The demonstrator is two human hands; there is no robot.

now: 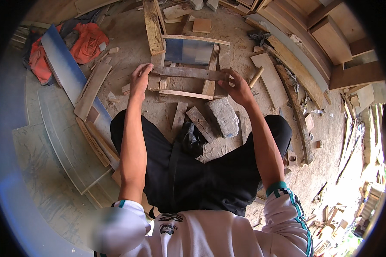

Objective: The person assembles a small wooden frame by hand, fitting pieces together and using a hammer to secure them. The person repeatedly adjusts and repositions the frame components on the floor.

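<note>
A narrow brown wooden slat [188,73] is held level between my two hands. My left hand [139,78] pinches its left end, and my right hand [239,88] has thumb and fingers closed on the right end. Behind and beneath the slat lies a small wooden frame [188,94] on the ground, with a blue and grey panel [193,50] showing in its far part. One upright piece [209,88] stands on the right side of the frame. A rough grey stone block [222,118] rests just in front of it.
Loose boards [178,116] and a black plastic bag [192,139] lie between my legs. A round wooden handle [256,77] is beside my right hand. Leftward are a long blue-white board [68,64], orange cloth [88,43] and glass-like sheets [51,145]. Planks [270,79] lie rightward.
</note>
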